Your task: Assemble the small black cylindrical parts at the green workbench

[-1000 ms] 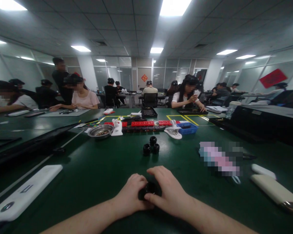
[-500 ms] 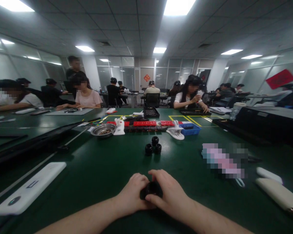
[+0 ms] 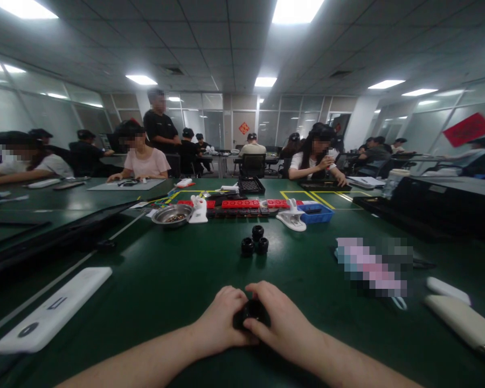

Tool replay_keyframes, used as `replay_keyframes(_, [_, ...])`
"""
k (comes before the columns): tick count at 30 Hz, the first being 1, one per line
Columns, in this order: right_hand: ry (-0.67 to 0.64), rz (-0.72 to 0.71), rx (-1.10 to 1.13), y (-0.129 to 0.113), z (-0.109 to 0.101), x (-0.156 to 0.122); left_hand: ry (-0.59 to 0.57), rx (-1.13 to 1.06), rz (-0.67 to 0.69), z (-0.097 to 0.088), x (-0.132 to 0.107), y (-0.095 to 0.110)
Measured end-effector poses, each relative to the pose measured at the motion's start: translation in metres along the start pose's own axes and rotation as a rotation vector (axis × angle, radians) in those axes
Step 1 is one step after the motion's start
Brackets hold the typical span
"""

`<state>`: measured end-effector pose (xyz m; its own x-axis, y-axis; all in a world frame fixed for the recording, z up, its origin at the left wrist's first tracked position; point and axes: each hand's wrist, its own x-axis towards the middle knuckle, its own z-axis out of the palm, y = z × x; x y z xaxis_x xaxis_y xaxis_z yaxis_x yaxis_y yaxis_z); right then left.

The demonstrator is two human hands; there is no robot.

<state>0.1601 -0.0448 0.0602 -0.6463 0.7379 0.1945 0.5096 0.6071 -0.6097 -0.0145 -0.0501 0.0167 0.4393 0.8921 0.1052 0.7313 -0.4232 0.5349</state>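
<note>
Both my hands are wrapped round one dark, round black part point(image 3: 252, 312), low over the near middle of the table. My left hand point(image 3: 222, 318) grips its left side, its fingers curled behind it. From the right, my right hand point(image 3: 281, 315) closes on it, with the thumb across the near face and the fingers over the top. Much of the part is hidden by the hands, and its exact kind cannot be made out. Just beyond stand three glossy black round parts point(image 3: 248, 247) in a tight cluster.
Farther back are a metal bowl point(image 3: 172, 216) of small pieces, a red row of blocks point(image 3: 240, 204), white stands point(image 3: 199, 209) and a blue bin point(image 3: 316, 213). A white power strip-like bar point(image 3: 56, 310) lies left, a cream case point(image 3: 461, 320) right. Several people sit around.
My hands keep nearly the same hold on the black part. In the background, a standing person has moved to the right. The view has shifted slightly.
</note>
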Motion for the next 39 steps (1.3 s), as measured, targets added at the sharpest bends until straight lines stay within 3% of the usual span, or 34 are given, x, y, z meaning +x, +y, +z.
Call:
replay_keyframes(5, [-0.006, -0.053, 0.093, 0.000, -0.001, -0.005, -0.003, -0.011, 0.029, -0.001, -0.001, 0.000])
replay_keyframes(9, [0.089, -0.003, 0.050, 0.002, 0.003, -0.002, -0.015, 0.003, 0.043, 0.000, 0.000, -0.002])
replay_keyframes(13, [0.091, 0.038, 0.018, 0.002, 0.008, 0.000, -0.004, 0.005, 0.040, 0.002, 0.000, -0.002])
replay_keyframes(19, [0.044, -0.108, 0.087, -0.003, 0.004, -0.004, -0.012, -0.028, 0.039, -0.002, -0.001, 0.000])
replay_keyframes(27, [0.109, 0.018, -0.070, 0.003, 0.002, 0.001, -0.018, 0.027, 0.043, 0.001, 0.001, -0.003])
replay_keyframes(35, [0.017, -0.118, -0.060, -0.002, -0.003, -0.001, -0.024, 0.030, 0.031, -0.002, 0.000, 0.001])
replay_keyframes(39, [0.100, -0.061, -0.098, 0.000, -0.005, -0.001, -0.002, 0.026, 0.027, 0.000, 0.001, -0.002])
